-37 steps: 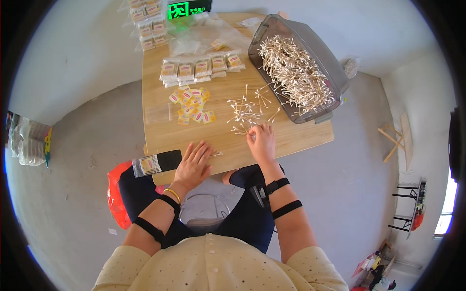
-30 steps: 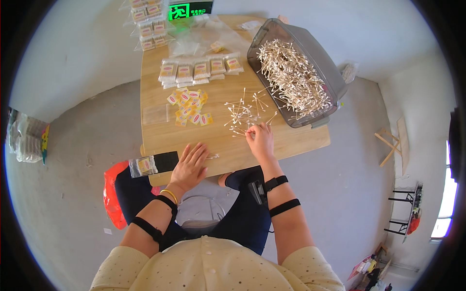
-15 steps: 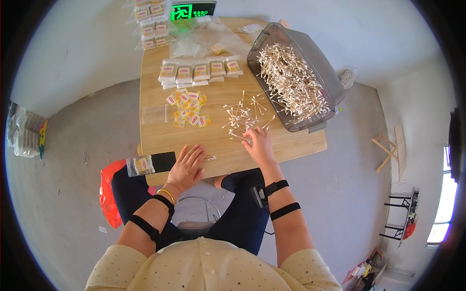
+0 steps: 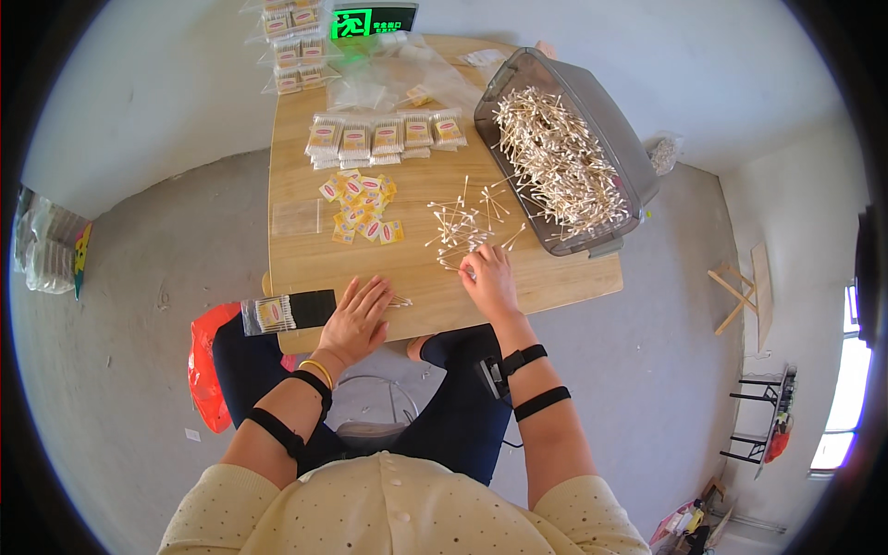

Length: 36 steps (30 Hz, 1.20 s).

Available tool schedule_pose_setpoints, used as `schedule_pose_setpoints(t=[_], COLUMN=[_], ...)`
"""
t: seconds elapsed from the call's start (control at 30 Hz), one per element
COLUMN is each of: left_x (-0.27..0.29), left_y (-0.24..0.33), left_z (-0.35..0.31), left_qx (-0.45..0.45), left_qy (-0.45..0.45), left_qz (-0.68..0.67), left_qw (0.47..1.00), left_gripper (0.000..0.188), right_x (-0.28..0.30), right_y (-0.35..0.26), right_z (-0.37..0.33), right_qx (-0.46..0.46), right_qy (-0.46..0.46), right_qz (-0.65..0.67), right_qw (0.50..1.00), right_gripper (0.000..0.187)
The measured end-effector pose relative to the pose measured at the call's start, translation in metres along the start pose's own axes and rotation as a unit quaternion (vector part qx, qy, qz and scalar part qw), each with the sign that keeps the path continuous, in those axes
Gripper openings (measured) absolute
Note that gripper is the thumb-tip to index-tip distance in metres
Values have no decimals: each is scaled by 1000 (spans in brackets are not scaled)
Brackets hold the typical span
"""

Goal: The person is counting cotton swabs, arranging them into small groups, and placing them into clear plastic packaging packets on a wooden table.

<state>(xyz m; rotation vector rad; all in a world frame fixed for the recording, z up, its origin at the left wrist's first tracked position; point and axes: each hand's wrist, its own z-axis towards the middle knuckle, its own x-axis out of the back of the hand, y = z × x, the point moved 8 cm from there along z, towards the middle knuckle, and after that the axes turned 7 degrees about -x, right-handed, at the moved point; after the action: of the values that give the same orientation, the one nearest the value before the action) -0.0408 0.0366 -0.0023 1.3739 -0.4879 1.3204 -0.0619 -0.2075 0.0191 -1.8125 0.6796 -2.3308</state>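
My left hand (image 4: 357,315) lies flat and spread on the near edge of the wooden table (image 4: 305,259), its fingertips beside a few cotton swabs (image 4: 400,302). My right hand (image 4: 489,277) rests at the near end of a loose pile of cotton swabs (image 4: 461,227), fingertips touching the closest ones. I cannot tell whether it pinches any. A grey bin (image 4: 601,148) full of swabs stands at the right. Small yellow labels (image 4: 365,208) lie in the table's middle, with a clear flat bag (image 4: 296,216) to their left.
A row of filled swab packets (image 4: 384,137) lies behind the labels, with more packets (image 4: 291,46) and clear bags (image 4: 388,79) at the far end. One filled packet (image 4: 268,314) sits on a dark strip on my left thigh. A red bag (image 4: 205,370) lies on the floor.
My right hand has slid forward from the table's near edge to the loose swab pile. My left hand has stayed flat in about the same spot.
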Motion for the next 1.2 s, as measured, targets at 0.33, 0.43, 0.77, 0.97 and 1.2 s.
schedule_pose_setpoints(t=[0.33, 0.43, 0.77, 0.97, 1.2], left_x=[-2, -3, -3, -2, 0], left_y=[-2, -1, 0, -2, -2], left_z=[-2, 0, 2, -2, -1], left_qx=[4, 2, 4, 4, 8], left_qy=[-17, -18, -26, -22, -21], left_qz=[12, 10, 30, 33, 23], left_qw=[1000, 1000, 999, 999, 999], left_gripper=[59, 61, 68, 68, 68], right_x=[-9, -25, -51, -7, -14], right_y=[-11, -16, -77, -22, -12], right_z=[-5, -10, -23, -4, 6], right_qx=[5, -1, 22, -53, -37], right_qy=[17, 7, 26, 46, 11], right_qz=[-72, -49, 166, 32, -26], right_qw=[997, 999, 986, 997, 999], right_gripper=[12, 11, 12, 23, 15])
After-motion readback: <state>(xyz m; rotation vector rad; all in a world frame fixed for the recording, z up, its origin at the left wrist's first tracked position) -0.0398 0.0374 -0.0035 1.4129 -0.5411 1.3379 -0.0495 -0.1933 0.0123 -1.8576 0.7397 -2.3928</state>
